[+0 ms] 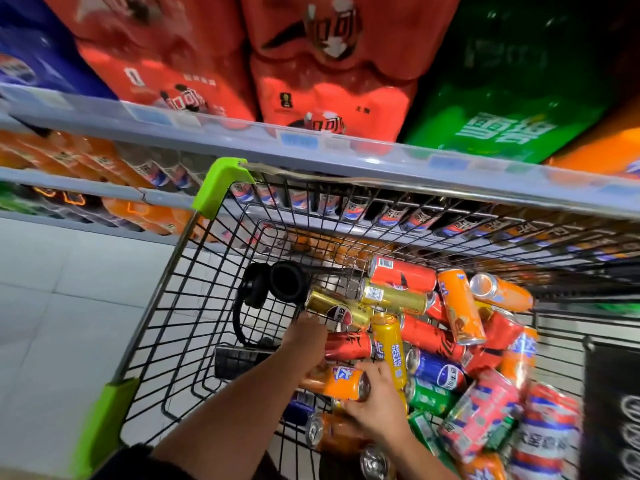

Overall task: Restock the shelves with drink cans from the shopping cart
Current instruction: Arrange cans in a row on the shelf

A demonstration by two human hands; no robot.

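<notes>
Shop aisle, stocked drink shelves (311,147), cart (221,181)

You are standing over the shopping cart (166,306), which is sitting right in front of the shelves (311,157). Multipacks (332,95) are resting on the upper shelf behind the cart's far rim, and rows of bottles (391,213) are lining the shelf below them, showing through the cart's wire wall. Inside the cart, loose drink cans (460,341) are lying heaped toward the right side, while a pair of headphones (273,289) is lying to their left, near the far wall. Your left hand (304,341) is reaching in just left of the heap, and your right hand (377,407) is lying nearer to you, on the cans, one can (339,382) sitting between the two hands.
</notes>
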